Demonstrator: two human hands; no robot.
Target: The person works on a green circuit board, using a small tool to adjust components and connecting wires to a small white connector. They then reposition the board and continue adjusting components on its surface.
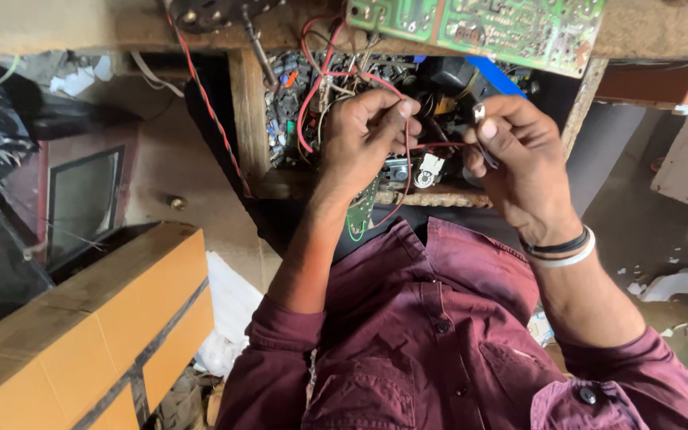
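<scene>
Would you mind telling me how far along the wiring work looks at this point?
Done: little shows as finished; the green circuit board lies on the bench edge with loose red wires trailing. In hand: the left hand and right hand pinch a thin red wire stretched between them. Left: that wire's ends are not visibly joined to anything, and the parts in the wooden drawer lie unsorted.

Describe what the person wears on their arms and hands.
Both arms are covered by maroon shirt sleeves, rolled or pushed up to about the elbow, leaving the forearms bare. The shirt has dark buttons. The right wrist carries two bands, one black and one white, side by side. The left hand and right hand are bare: no gloves, and no rings visible on the fingers.
</scene>
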